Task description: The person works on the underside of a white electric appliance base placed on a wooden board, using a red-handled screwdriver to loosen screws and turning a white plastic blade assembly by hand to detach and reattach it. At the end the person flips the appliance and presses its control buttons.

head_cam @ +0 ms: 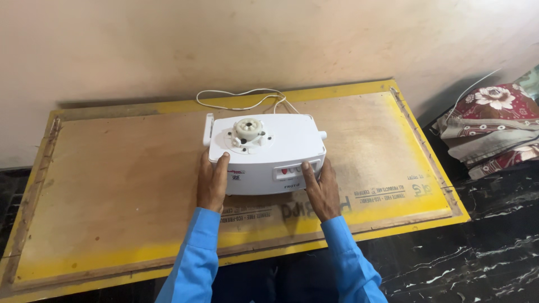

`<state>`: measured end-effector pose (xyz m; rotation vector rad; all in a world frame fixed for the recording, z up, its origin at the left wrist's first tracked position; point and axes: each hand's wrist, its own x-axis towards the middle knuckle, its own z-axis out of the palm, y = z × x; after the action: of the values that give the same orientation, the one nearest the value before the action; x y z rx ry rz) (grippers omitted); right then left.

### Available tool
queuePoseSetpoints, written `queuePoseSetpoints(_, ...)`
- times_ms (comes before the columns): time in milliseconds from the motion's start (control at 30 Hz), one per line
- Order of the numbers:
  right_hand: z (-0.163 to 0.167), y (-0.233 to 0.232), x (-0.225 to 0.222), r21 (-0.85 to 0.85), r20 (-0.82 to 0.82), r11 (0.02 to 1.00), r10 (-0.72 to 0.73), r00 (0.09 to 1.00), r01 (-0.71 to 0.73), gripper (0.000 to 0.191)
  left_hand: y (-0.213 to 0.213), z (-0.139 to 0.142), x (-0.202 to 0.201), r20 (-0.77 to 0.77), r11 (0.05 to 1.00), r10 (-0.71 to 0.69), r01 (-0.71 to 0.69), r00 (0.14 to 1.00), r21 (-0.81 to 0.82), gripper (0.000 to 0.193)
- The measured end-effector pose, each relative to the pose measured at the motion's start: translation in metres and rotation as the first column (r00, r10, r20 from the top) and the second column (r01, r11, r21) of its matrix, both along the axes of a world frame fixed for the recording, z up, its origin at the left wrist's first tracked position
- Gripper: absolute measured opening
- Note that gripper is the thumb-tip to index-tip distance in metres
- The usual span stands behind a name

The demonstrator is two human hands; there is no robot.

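A white boxy appliance base (269, 148) with a round coupling (249, 129) on top sits on a plywood board with a yellow border (112, 185). My left hand (212, 182) grips its near left corner, thumb on the top edge. My right hand (320, 188) holds the near right corner, fingers against the front face. Both sleeves are blue. A white cord (241, 101) loops from the back of the appliance toward the wall.
The board lies on a dark marbled floor (483, 247) against a beige wall (224, 45). Folded floral cloths (494, 126) are piled at the right. A thin white wire (474, 87) runs above them.
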<state>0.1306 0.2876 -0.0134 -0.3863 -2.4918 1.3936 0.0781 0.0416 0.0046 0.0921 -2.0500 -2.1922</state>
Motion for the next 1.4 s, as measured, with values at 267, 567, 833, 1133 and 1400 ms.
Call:
queuePoseSetpoints(267,0.015,0.008,-0.035,0.147,0.049,0.985,-0.099,0.994,0.091,0.075,0.004,0.001,-0.035,-0.028,0.856,0.136,-0.132,0.99,-0.5,0.062)
queuePoseSetpoints(567,0.026,0.01,-0.071,0.206,0.117,0.97,-0.154,0.981,0.127,0.071,0.014,-0.003,-0.082,0.098,0.799,0.31,-0.203,0.946,-0.567,0.075)
queuePoseSetpoints(833,0.026,0.013,-0.082,0.217,0.108,0.967,-0.162,0.981,0.136,0.072,0.034,-0.014,-0.086,-0.051,0.853,0.418,-0.411,0.907,-0.321,0.069)
queuePoseSetpoints(1133,0.023,0.014,-0.082,0.206,0.142,0.971,-0.15,0.978,0.119,0.074,0.031,-0.011,-0.078,0.02,0.896,0.345,-0.323,0.938,-0.306,0.071)
queuePoseSetpoints(1400,0.019,0.015,-0.077,0.214,0.093,0.973,-0.102,0.99,0.081,0.074,0.021,0.008,-0.075,-0.718,0.616,0.077,-0.599,0.692,-0.511,0.034)
